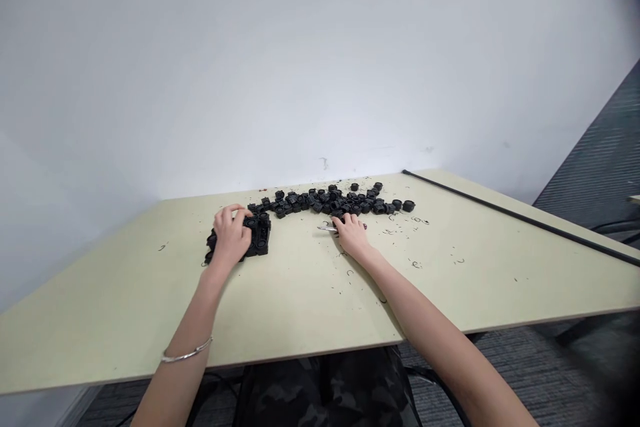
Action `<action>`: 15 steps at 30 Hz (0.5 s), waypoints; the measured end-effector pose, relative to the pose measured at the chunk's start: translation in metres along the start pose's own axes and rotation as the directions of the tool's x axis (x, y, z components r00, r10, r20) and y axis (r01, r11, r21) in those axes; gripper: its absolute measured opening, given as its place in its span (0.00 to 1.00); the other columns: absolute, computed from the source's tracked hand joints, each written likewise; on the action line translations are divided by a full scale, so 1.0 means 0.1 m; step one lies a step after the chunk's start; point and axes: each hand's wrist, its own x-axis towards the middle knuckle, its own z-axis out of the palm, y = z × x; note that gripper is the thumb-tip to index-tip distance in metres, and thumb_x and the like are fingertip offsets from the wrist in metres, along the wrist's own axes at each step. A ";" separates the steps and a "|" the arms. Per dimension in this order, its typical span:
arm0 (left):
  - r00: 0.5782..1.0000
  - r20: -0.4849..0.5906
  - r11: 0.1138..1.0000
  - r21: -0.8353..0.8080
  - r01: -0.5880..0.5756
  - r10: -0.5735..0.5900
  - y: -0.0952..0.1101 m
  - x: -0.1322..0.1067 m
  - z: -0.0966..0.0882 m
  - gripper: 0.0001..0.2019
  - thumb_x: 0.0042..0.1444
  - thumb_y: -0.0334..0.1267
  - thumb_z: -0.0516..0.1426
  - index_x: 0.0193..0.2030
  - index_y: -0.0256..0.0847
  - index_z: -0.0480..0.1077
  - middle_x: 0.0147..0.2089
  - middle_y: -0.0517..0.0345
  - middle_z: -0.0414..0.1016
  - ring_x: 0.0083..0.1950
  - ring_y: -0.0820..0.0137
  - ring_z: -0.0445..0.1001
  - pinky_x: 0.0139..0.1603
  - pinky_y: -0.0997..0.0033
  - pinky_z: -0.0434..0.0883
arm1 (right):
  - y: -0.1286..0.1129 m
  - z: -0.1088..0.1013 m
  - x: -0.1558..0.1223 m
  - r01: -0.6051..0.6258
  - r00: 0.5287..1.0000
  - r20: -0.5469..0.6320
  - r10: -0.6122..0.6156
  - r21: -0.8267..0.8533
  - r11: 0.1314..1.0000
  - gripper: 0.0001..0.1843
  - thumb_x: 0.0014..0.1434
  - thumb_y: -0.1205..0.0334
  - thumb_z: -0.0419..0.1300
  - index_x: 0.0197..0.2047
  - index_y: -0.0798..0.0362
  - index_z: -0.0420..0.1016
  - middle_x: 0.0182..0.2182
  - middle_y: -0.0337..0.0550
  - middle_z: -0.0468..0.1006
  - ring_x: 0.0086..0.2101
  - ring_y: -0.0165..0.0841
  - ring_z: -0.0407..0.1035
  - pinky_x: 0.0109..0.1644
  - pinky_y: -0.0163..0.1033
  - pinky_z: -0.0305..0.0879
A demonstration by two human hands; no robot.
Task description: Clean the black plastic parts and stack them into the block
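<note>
My left hand (232, 237) is curled over a neat cluster of black plastic parts (260, 235) on the left half of the table. Its fingers are bent and grip at the cluster's far side, where the fingertips are partly hidden. My right hand (352, 235) rests near the front of the loose pile, closed around a small knife-like tool (327, 228). The tool's thin silver blade points left, and a dark end shows on the other side of the hand. Black parts touch or lie just beyond the right fingertips.
A long pile of loose black plastic parts (325, 200) spreads along the back of the pale table (300, 307). Thin black trimmings (415, 264) are scattered to the right. A black strip (500, 207) runs along the right edge. A white wall (320, 67) stands behind.
</note>
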 end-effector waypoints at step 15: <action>0.975 0.215 0.640 -0.757 0.134 0.051 0.98 -0.21 0.48 0.21 0.52 0.45 0.59 0.53 0.45 0.65 0.56 0.51 0.69 0.57 0.63 0.67 0.51 0.64 0.69 | -0.50 -0.25 -0.21 -0.098 0.974 0.077 -0.213 0.991 -0.090 0.20 0.52 0.59 0.58 0.50 0.48 0.69 0.50 0.47 0.71 0.41 0.33 0.67 0.35 0.34 0.61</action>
